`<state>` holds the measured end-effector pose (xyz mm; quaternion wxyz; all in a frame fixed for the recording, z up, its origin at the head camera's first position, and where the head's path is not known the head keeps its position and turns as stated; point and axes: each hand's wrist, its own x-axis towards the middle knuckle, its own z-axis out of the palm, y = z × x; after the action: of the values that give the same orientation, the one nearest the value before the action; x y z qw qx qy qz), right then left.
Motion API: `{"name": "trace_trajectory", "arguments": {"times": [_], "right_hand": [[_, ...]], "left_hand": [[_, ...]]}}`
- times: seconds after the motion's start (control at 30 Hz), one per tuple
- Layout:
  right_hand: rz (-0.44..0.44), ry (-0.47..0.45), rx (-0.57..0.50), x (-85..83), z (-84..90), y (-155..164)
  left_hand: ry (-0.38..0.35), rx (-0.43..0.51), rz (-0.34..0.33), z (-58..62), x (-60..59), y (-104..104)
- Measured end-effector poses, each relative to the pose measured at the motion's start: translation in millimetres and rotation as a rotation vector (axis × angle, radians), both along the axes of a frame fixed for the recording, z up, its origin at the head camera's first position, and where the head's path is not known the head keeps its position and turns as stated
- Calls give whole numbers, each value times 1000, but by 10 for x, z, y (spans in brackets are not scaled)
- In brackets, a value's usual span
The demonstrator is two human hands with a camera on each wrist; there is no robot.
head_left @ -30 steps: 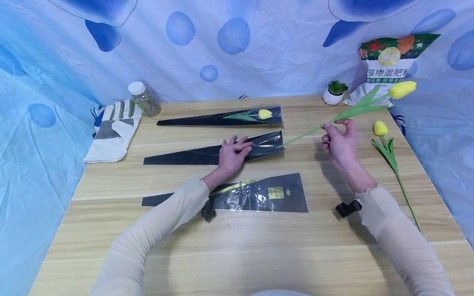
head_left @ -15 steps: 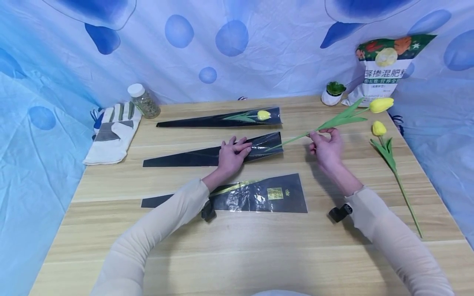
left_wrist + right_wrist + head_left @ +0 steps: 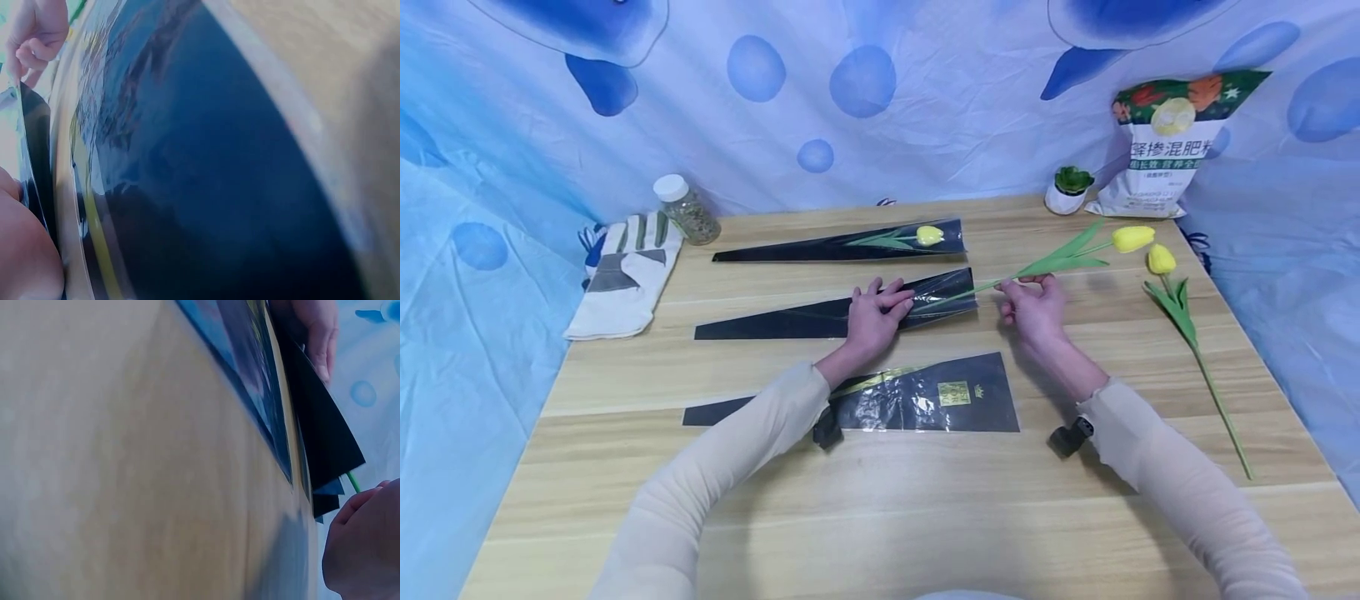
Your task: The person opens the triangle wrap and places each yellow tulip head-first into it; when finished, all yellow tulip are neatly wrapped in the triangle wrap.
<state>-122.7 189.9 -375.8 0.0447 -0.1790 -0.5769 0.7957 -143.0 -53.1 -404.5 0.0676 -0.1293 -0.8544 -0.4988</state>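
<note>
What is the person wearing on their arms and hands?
Both arms are covered by long, snug, cream-beige sleeves that reach the wrists. The left hand and right hand are bare, with no gloves or rings to be seen. A small black device is strapped under each wrist.

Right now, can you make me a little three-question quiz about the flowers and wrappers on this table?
1. True or false: the right hand pinches the stem of a yellow tulip whose end has entered the middle sleeve.
2. How many black sleeves lie on the table? A) two B) three C) four
3. Fill in: the left hand rests on the middle ____.

Key
1. True
2. B: the far sleeve already holds a tulip, and the near sleeve holds none.
3. sleeve
</note>
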Motion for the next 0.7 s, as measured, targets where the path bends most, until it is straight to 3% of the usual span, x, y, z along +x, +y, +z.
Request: {"name": "trace_trajectory", "arguments": {"times": [0.27,0.7], "right_hand": [[-18,-75,-74,-15,-56,-91],[75,-207,-102,-5,-70,-121]], "left_hand": [[-23,16,5,-19,-20,63],[-21,15,11,-1,-27,138]]}}
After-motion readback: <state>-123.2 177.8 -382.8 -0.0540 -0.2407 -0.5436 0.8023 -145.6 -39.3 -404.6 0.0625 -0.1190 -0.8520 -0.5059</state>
